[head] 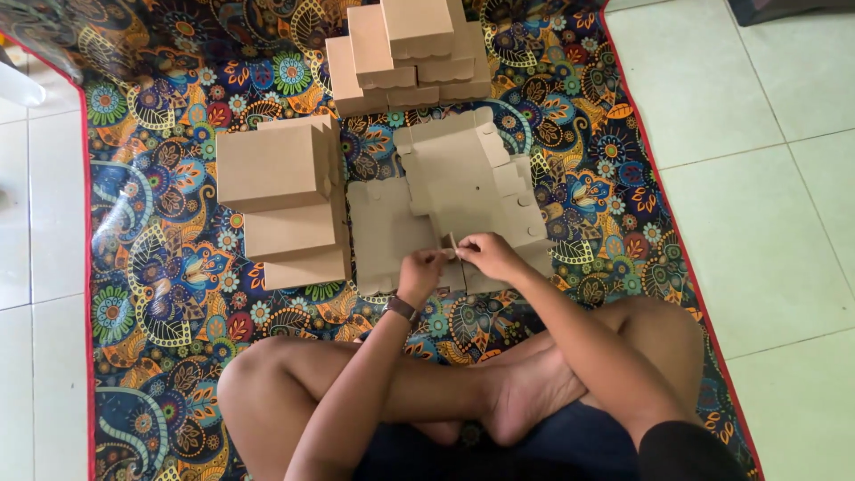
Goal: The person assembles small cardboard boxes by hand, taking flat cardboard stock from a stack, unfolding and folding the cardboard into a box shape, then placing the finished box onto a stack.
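I sit cross-legged on a patterned mat (169, 267). A flat, unfolded brown cardboard box blank (392, 232) lies in front of my legs, with more blanks (463, 174) piled loosely on top of it. My left hand (420, 272), with a watch at the wrist, and my right hand (485, 254) meet at the near edge of the blanks. Both pinch a small raised cardboard flap (451, 242) between their fingertips.
Folded brown boxes (280, 200) are stacked to the left of the blanks. Another stack of folded boxes (405, 53) stands at the far end of the mat. Pale floor tiles (757, 178) border the mat on both sides.
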